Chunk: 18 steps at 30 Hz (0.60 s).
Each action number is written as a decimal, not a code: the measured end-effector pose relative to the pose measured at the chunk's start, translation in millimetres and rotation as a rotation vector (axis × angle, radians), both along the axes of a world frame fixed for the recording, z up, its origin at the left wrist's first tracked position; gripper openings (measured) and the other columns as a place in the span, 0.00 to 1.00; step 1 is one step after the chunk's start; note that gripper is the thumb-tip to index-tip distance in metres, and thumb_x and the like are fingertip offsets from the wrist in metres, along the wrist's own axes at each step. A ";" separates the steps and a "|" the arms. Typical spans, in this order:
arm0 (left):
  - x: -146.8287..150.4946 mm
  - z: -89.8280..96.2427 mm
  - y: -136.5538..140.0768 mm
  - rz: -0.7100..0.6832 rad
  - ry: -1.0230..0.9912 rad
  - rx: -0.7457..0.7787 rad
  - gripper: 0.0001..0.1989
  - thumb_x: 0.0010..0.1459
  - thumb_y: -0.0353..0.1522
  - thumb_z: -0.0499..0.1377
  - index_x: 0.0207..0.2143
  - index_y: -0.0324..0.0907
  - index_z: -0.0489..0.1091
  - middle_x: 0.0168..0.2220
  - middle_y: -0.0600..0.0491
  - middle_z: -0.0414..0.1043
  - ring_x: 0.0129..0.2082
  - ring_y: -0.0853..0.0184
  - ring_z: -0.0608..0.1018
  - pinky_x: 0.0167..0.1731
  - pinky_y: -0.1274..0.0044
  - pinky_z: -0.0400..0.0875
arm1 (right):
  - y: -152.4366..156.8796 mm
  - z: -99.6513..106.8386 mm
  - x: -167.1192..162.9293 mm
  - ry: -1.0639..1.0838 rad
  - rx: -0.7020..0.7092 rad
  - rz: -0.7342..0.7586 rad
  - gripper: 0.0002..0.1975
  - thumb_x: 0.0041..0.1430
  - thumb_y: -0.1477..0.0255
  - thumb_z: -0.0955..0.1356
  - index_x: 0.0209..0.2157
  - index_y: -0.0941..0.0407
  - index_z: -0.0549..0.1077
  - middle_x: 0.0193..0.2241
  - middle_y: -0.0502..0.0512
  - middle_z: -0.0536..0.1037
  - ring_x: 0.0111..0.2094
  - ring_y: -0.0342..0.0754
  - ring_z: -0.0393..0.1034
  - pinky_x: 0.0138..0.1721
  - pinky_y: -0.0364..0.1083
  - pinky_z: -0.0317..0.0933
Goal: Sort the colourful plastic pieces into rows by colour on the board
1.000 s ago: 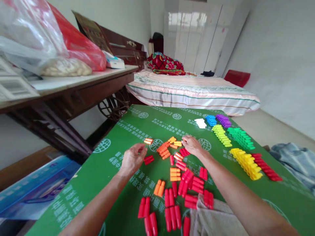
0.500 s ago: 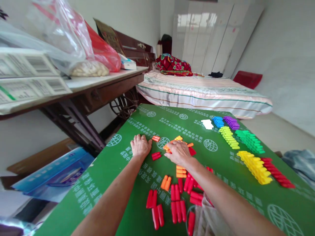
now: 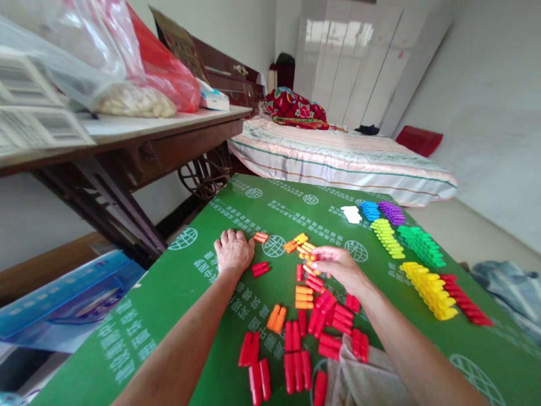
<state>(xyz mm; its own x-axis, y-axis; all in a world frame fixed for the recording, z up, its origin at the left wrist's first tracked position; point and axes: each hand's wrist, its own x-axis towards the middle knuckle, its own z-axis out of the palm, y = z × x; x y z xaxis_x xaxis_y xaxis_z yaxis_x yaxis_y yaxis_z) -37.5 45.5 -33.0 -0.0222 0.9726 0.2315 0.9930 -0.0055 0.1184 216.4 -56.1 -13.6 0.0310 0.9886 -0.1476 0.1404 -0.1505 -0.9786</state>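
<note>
On the near edge of the green board (image 3: 169, 282) lies a limp cloth (image 3: 359, 378), glossy red rods (image 3: 297, 372) joined side by side near it. Mid-board, the right hand (image 3: 340, 266) reaches orange rods (image 3: 291, 247), fingertips drawn together; I can't tell whether they pinch one. Handling these looks like the step in hand, seemingly calling for a light pinch next. Left of mid-board, the left hand (image 3: 234, 251) lies palm down, fingers slightly spread. Knobbly stacks (image 3: 426, 288) line the board's right side; a striped bed (image 3: 346, 155) stands beyond it

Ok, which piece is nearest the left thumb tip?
The orange two-tube piece beside the thumb of the left hand; the next, a red piece, lies by the wrist, all others farther off.
</note>
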 end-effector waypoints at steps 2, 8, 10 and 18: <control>0.8 1.1 0.5 -0.005 0.005 -0.002 0.26 0.60 0.42 0.43 0.49 0.32 0.66 0.57 0.33 0.63 0.59 0.45 0.62 0.55 0.56 0.59 | -7.2 -1.5 9.7 0.028 -0.014 -0.040 0.21 0.40 0.65 0.74 0.38 0.57 0.77 0.32 0.54 0.81 0.26 0.44 0.69 0.20 0.40 0.52; 2.3 2.1 1.9 -0.004 0.026 -0.003 0.26 0.59 0.42 0.42 0.49 0.32 0.66 0.56 0.33 0.63 0.59 0.45 0.62 0.54 0.56 0.59 | -22.2 -3.8 35.3 0.065 -0.034 -0.170 0.26 0.39 0.63 0.74 0.43 0.58 0.77 0.34 0.57 0.81 0.26 0.45 0.69 0.20 0.41 0.48; 2.6 2.0 2.8 -0.003 0.028 -0.005 0.27 0.59 0.42 0.42 0.49 0.32 0.66 0.56 0.33 0.63 0.59 0.45 0.61 0.54 0.56 0.59 | -26.5 -1.0 40.6 0.037 -0.083 -0.188 0.27 0.39 0.63 0.74 0.44 0.58 0.77 0.35 0.57 0.81 0.26 0.45 0.69 0.20 0.41 0.48; 4.0 2.1 3.2 0.001 0.033 -0.011 0.27 0.59 0.42 0.42 0.49 0.33 0.67 0.55 0.34 0.65 0.58 0.46 0.62 0.53 0.57 0.59 | -41.4 14.7 48.6 -0.128 -0.181 -0.084 0.26 0.41 0.63 0.73 0.45 0.56 0.78 0.33 0.55 0.81 0.31 0.46 0.72 0.27 0.42 0.56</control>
